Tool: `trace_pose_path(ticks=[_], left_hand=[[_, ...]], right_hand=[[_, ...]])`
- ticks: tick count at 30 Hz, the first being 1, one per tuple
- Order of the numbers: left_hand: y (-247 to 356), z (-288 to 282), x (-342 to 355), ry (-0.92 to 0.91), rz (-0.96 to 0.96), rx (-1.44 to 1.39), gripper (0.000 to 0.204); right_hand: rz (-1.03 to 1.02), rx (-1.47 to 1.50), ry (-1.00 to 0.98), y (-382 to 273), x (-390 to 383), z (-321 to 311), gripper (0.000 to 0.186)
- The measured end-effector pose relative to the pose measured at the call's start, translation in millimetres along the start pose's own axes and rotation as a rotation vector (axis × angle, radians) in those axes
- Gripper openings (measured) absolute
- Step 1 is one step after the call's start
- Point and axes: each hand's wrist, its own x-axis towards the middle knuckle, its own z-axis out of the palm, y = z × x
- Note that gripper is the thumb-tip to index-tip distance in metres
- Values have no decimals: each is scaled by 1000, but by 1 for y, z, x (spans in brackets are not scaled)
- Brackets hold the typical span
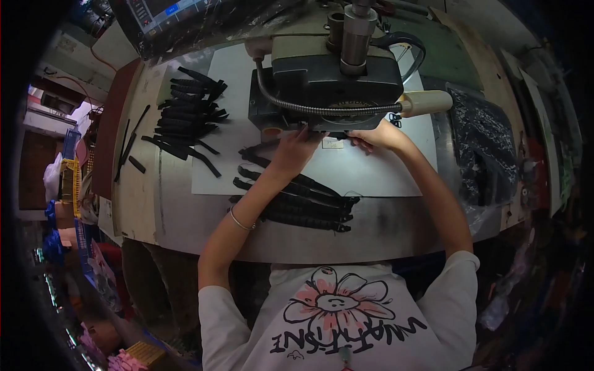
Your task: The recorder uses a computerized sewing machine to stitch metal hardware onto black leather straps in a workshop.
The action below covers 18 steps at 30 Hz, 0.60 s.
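Note:
My left hand (pixel 296 148) reaches up to the front lower edge of a dark sewing machine head (pixel 337 83). Its fingertips press together there, partly lost in shadow. From the other side comes my right hand (pixel 375 137), fingers curled in under the same edge. A small dark piece shows between the two hands, but I cannot make out what each hand grips. Beneath my left forearm lie several long black fabric strips (pixel 303 213), side by side, running over the white sheet's near edge. A small pale plate (pixel 333 143) is lit just below the machine head.
A heap of short black strips (pixel 189 111) lies at the left on the white work sheet (pixel 377 173), with loose ones beside it. A flexible metal tube (pixel 322 111) crosses the machine to a cream lamp (pixel 427 103). Black material in clear plastic (pixel 482 142) lies right. A screen (pixel 167 18) stands behind.

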Motion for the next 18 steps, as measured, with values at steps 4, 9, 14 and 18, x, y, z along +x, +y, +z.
trace_pose_path(ticks=[4,9,14,18], left_hand=[[-1,-4,3,15,75,-122,30],[-1,-6,5,-43,146,-103,29],[4,-8,11,-101,204,-89,30],[0,-8,6,-126,194,-115,31]], right_hand=[[-62,-29,34,3,1,3,26],[-92,-90,71,15,9,5,17],[-175,-252,201,24,11,5,25],[-239,-670,451,14,-1,22,26]])
